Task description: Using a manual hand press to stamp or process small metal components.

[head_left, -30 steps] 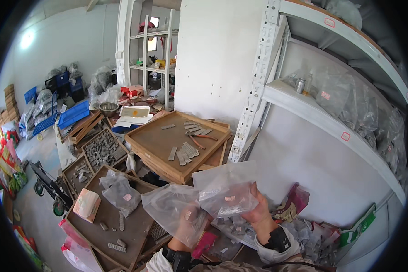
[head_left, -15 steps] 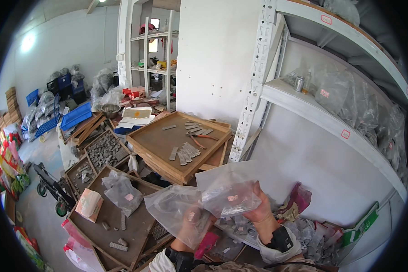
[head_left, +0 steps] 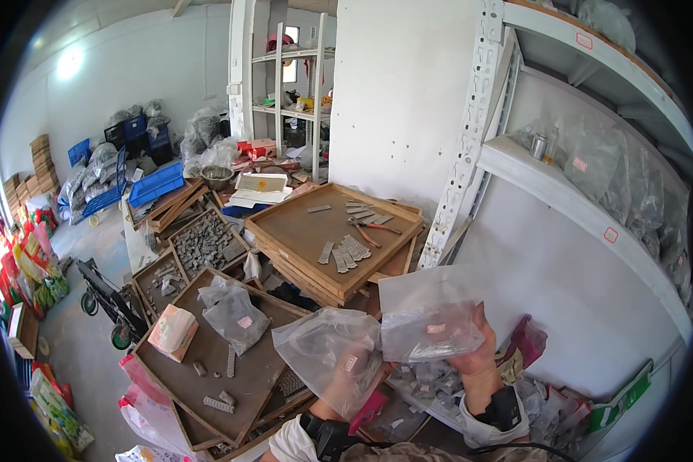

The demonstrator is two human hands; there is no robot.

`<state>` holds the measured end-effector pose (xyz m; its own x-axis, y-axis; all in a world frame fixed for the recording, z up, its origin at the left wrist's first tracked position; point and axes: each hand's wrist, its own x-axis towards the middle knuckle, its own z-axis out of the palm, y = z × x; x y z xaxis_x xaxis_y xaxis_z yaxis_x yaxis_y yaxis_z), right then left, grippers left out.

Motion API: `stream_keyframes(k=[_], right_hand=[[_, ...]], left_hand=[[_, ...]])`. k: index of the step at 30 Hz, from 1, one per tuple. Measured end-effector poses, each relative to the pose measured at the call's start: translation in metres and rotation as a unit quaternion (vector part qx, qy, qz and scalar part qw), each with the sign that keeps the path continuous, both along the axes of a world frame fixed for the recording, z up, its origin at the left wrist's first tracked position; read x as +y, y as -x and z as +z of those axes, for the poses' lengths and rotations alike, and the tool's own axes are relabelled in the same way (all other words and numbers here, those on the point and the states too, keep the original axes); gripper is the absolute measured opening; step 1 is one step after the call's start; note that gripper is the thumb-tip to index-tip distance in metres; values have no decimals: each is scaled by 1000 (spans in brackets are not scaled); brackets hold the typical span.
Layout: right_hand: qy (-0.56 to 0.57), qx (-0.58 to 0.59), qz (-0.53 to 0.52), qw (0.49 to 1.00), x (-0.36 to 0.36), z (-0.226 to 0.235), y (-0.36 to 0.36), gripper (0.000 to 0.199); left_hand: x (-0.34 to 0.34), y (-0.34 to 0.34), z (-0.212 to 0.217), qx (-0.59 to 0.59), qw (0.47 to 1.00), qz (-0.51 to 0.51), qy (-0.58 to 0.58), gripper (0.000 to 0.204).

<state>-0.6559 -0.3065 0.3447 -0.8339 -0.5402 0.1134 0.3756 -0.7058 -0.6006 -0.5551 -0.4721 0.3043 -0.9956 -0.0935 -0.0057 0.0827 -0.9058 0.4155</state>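
Clear plastic bag is clasped at its right edge, near centre, by the right grip, whose fingers are partly veiled behind it. Just to its left, a second bag is held by the left grip, blurred through film; finger placement cannot be told. Contents are indistinct. A wooden tray at left is partly hidden; forearms are cropped nearby.

Two hands, two held bags, lower centre — one tray bag to their left. One pair of pliers mid-frame, one tissue pack lower left, one bowl upper left — one can upper right.
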Motion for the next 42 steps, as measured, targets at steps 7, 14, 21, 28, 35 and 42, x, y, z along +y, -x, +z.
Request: stream_keyframes(k=[7,14,21,28,35,42], right_hand=[[104,65,227,966,-20,-23,-14,30],[-401,558,-51,724,-6,-34,-7,25],[-395,309,7,865,29,-55,9,22],[-289,335,-156,883,71,0,5,22],[-199,325,-470,796,102,148,54,19],[-462,309,-737,384,96,254,186,37]], left_hand=[[8,10,-47,69,931,142,329,22],[30,24,-23,-35,993,-92,70,22],[51,47,-21,-54,980,-183,59,22],[78,61,-10,-65,966,-242,53,23],[69,84,-32,-27,940,-335,52,24],[53,83,-33,-185,954,-230,53,32]])
